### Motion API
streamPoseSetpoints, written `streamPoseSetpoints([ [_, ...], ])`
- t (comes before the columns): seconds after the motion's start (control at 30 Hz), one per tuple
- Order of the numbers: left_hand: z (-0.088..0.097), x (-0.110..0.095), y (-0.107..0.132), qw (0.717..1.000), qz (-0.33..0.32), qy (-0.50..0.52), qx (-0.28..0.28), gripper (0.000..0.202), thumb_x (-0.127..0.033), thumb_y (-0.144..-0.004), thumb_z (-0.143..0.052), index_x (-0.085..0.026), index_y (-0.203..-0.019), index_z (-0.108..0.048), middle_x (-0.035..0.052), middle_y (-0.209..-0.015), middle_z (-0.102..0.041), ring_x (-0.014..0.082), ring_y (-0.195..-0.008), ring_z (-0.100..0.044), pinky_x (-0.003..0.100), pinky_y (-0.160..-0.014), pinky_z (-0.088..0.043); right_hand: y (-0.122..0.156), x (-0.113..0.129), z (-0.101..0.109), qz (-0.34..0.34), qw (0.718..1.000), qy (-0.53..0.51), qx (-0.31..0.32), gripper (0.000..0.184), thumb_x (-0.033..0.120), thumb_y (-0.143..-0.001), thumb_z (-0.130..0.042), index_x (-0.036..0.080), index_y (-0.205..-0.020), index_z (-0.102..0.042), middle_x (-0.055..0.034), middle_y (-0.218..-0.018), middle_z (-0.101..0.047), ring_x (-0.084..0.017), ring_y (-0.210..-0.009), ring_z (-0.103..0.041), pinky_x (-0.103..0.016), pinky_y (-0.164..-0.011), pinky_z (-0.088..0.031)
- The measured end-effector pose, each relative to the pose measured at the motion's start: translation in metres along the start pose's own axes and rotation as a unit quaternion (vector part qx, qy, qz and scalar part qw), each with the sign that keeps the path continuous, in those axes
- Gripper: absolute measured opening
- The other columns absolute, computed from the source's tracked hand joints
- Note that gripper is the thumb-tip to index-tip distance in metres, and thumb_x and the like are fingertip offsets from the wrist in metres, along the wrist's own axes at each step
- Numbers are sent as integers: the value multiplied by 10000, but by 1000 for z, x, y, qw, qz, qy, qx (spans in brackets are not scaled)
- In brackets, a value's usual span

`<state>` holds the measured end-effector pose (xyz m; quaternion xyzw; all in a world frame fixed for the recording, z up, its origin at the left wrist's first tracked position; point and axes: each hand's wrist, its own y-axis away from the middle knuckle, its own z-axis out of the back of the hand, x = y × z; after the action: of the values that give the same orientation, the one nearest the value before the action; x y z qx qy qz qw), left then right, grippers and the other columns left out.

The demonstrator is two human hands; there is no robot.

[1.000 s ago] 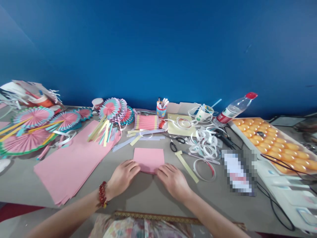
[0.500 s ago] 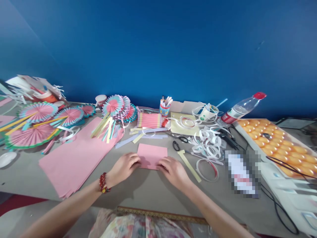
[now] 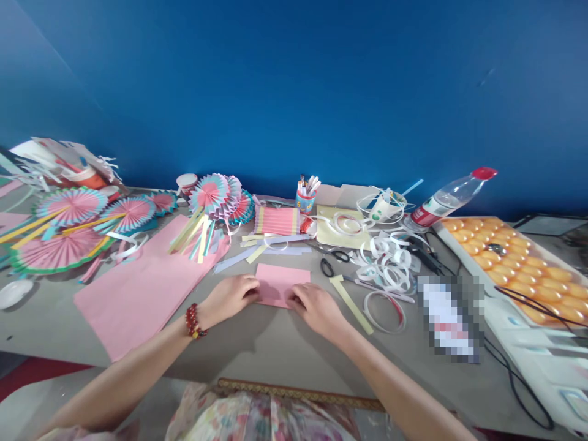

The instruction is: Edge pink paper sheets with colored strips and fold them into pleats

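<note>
A small pink sheet of paper (image 3: 283, 277) lies flat in front of me on the grey table. My left hand (image 3: 235, 299) grips its near left corner, fingers curled together and thumb low. At the near right edge, my right hand (image 3: 316, 306) pinches the same sheet with bent fingers. A narrow band along the near edge, between both hands, looks folded, though the fingertips partly hide it. Just beyond the sheet are loose paper strips (image 3: 261, 251) and black-handled scissors (image 3: 333, 262).
Large pink sheets (image 3: 147, 294) and pleated paper fans (image 3: 128, 214) lie to the left. White paper curls (image 3: 386, 263), a tape roll (image 3: 384, 311) and a leaning bottle (image 3: 448, 199) are on the right. An orange-topped tray (image 3: 519, 263) sits beyond, with black cables.
My right hand has slid slightly left along the paper's near edge, its fingers curling more. My left hand stays at the left corner with little movement.
</note>
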<state>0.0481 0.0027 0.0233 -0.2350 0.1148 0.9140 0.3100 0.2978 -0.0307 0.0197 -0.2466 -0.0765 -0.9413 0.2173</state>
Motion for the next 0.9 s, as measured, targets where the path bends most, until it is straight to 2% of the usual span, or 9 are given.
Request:
streamPoseSetpoints([
  [0.17, 3, 4, -2, 1000, 0, 0, 3, 202, -306, -933, -556, -195, -767, -589, -15, -749, -619, 146, -685, -588, 237, -601, -344, -5, -1, 7, -13, 999, 4, 30, 82, 228, -916, -578, 201, -936, -653, -31, -908, -701, -174, -862, -623, -250, -729, -390],
  [0.33, 4, 5, -4, 1000, -7, -2, -6, 171, -277, -931, -555, -183, -792, -590, 10, -859, -613, 140, -720, -589, 233, -627, -365, -11, -4, 11, -26, 998, 8, 60, 116, 242, -899, -567, 231, -950, -670, -16, -920, -713, -171, -854, -631, -235, -676, -373],
  [0.43, 3, 8, -6, 1000, -14, -4, -3, 149, -271, -923, -567, -186, -803, -592, 11, -854, -613, 149, -741, -591, 238, -635, -368, -14, -4, 14, -30, 997, 8, 73, 127, 250, -895, -559, 239, -939, -678, -7, -911, -718, -168, -827, -632, -231, -647, -358],
  [0.73, 5, 8, -10, 999, -37, -14, -1, 126, -226, -911, -551, -189, -804, -607, 19, -838, -618, 162, -767, -589, 251, -658, -371, -16, -3, 16, -38, 996, 6, 83, 130, 267, -889, -561, 239, -920, -684, -6, -888, -723, -164, -805, -638, -229, -628, -351],
  [0.9, 6, 6, -9, 999, -41, -12, -1, 102, -215, -912, -535, -194, -872, -627, 28, -888, -638, 169, -789, -605, 252, -666, -386, -16, -3, 16, -39, 996, 0, 83, 133, 252, -889, -554, 243, -916, -684, 2, -908, -725, -160, -820, -642, -228, -643, -358],
])
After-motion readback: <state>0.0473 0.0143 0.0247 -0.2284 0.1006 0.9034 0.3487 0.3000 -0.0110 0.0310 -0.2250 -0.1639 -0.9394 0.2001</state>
